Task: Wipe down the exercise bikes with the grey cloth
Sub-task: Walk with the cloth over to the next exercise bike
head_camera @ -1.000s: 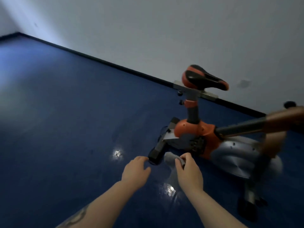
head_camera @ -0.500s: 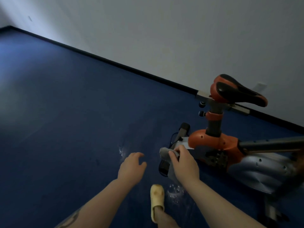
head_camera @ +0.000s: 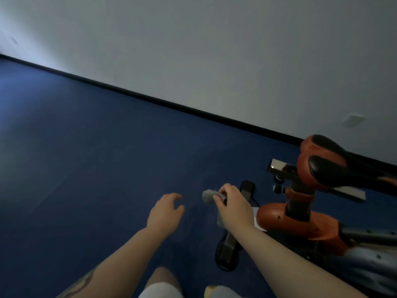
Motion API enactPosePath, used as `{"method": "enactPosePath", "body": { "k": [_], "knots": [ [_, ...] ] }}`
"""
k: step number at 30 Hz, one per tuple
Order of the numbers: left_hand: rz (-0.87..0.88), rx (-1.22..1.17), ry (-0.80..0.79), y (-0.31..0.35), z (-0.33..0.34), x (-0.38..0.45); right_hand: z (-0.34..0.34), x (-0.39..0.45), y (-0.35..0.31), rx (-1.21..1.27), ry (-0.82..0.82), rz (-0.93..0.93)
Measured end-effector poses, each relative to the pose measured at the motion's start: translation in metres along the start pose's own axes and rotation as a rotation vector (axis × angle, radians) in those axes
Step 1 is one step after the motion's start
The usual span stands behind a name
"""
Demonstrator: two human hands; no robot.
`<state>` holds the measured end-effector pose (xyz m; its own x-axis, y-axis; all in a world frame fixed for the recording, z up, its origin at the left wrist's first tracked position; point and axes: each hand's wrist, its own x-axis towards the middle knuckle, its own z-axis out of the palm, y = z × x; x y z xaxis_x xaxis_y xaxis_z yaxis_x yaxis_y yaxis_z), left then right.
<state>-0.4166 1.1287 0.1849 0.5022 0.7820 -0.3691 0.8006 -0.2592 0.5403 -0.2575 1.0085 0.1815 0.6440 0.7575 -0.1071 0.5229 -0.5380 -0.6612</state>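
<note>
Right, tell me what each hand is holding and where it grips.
The right hand pinches the grey cloth near its top, bunched between the fingers. The left hand is open and holds nothing.

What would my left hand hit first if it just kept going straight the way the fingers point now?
Probably nothing but the blue floor. The left hand is open and empty, fingers pointing ahead and slightly right, passing left of the grey cloth. Depth is hard to judge.
</note>
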Motion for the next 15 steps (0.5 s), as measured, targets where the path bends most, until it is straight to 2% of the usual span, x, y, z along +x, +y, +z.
{"method": "enactPosePath", "body": {
  "k": [7,15],
  "knots": [
    [0.164,0.09,-0.09,0.031,-0.031,0.139,0.006,0.119,-0.022,-0.028,0.136,0.093],
    [0.356,0.237,-0.23,0.1,-0.067,0.292,-0.007,0.231,-0.031,0.015,0.333,0.347]
  ]
}}
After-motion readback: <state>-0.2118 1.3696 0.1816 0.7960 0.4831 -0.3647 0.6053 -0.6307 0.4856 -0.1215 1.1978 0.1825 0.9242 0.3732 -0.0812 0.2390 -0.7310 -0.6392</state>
